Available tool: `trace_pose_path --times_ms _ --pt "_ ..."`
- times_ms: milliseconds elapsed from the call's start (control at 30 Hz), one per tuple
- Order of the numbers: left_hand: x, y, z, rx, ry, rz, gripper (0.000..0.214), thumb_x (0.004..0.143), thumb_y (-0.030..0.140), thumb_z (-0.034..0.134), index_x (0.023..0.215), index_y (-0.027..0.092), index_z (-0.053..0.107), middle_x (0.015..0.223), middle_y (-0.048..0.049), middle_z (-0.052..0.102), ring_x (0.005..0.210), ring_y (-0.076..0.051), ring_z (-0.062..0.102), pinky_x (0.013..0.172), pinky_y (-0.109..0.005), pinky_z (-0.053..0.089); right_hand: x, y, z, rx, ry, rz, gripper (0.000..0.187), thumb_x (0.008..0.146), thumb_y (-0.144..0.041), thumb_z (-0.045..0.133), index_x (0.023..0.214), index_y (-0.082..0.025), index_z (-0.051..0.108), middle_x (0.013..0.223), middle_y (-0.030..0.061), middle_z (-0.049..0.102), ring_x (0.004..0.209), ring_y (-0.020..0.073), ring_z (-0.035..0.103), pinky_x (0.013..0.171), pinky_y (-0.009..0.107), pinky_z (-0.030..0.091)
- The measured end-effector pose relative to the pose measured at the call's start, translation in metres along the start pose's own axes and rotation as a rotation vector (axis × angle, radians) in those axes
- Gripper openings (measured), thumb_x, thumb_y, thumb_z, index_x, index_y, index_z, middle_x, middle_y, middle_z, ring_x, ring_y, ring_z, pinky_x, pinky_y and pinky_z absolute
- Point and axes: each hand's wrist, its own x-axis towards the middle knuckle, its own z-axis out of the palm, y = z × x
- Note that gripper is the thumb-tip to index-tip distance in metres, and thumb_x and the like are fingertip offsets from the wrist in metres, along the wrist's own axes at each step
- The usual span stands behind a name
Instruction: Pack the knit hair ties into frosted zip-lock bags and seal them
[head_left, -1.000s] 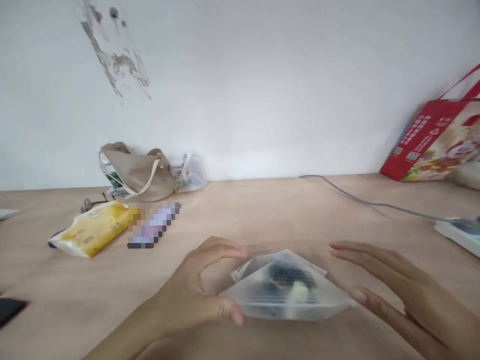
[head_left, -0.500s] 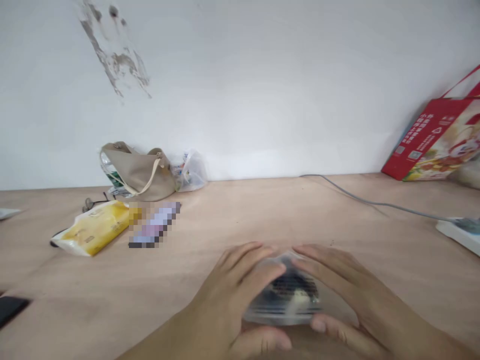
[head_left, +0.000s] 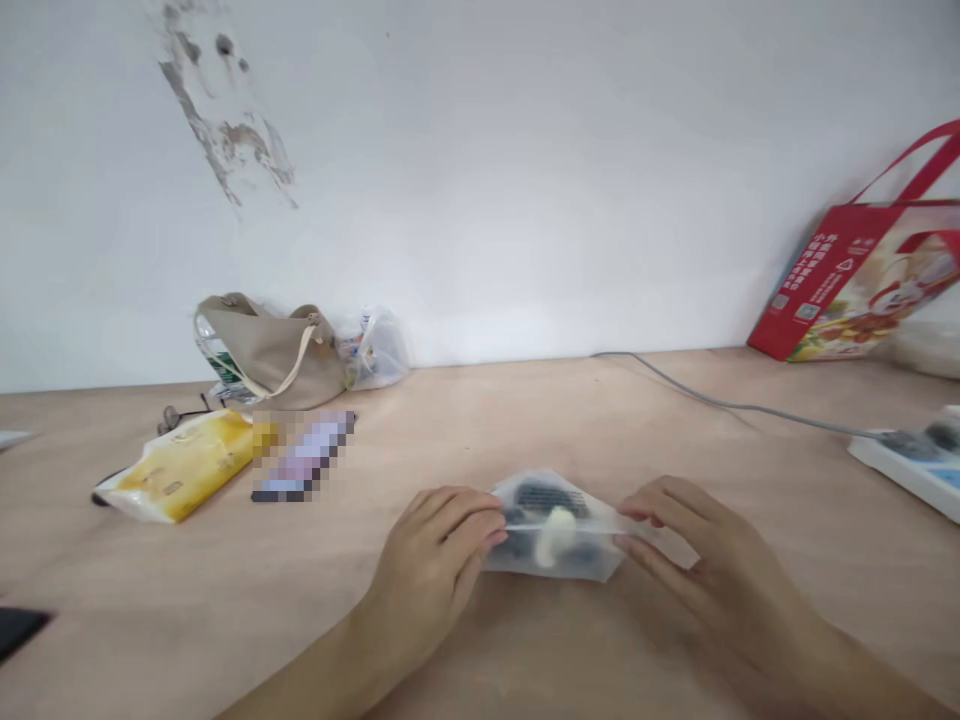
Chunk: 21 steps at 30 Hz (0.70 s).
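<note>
- A frosted, translucent plastic zip bag lies on the light wooden tabletop, between the two hands and roughly central in the view; a dark object and a pale cream object show blurred through it.
- Open tabletop stretches around the bag on all sides, widest toward the far edge, where the table meets a white painted wall.
- To the right, a grey cable runs across the table to a white power strip at the frame's edge, well apart from the bag.
- To the left, a yellow wrapped packet lies beside a pixelated, unreadable object; both are well apart from the left hand.
- Against the wall stand a beige fabric handbag, a clear plastic bag and, far right, a tilted red printed paper carrier bag.
- The left hand comes in from the lower left, its fingers pressed together and curled, their tips on the bag's left side.
- The right hand comes in from the lower right, pinching the bag's right side between thumb and fingers.
</note>
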Motion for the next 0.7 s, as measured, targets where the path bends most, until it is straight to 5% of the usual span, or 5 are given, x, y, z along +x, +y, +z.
trace_pose_path --times_ms 300,433,600,700 --pt "0.001 -0.007 -0.003 0.007 -0.006 -0.101 0.016 0.089 0.011 0.049 0.086 0.020 0.061 0.089 -0.0029 0.070 0.082 -0.017 0.063 0.074 -0.031 0.049 0.006 0.001 -0.004 0.134 0.035 0.071 0.019 0.090 -0.027 0.047 0.080 -0.025 0.063 0.074 0.0015 0.063 0.067 0.0165 0.062 0.057 0.026 0.052" --pt "0.012 0.008 0.002 0.007 0.070 -0.068 0.011 0.087 0.012 0.054 0.085 0.019 0.062 0.093 -0.0043 0.069 0.089 -0.020 0.060 0.080 -0.035 0.046 0.003 -0.007 -0.003 0.136 0.095 0.129 0.010 0.086 -0.028 0.054 0.084 -0.027 0.064 0.075 -0.0001 0.069 0.065 0.0177 0.066 0.054 0.025 0.053" --pt "0.024 0.041 0.030 0.022 -0.052 0.063 0.011 0.090 0.018 0.052 0.084 0.017 0.061 0.082 -0.0027 0.066 0.077 -0.019 0.054 0.069 -0.034 0.040 -0.001 -0.022 0.003 0.193 0.093 -0.042 0.014 0.086 -0.019 0.052 0.089 -0.028 0.061 0.076 -0.0017 0.071 0.066 0.0161 0.068 0.060 0.023 0.054" --pt "0.025 0.043 0.042 0.109 -0.073 0.142 0.015 0.088 0.011 0.049 0.078 0.015 0.059 0.075 -0.0031 0.062 0.072 -0.019 0.050 0.066 -0.034 0.035 -0.001 -0.021 0.006 0.216 0.087 -0.096 0.016 0.085 -0.014 0.048 0.089 -0.027 0.055 0.076 -0.0013 0.068 0.066 0.0152 0.067 0.060 0.023 0.053"
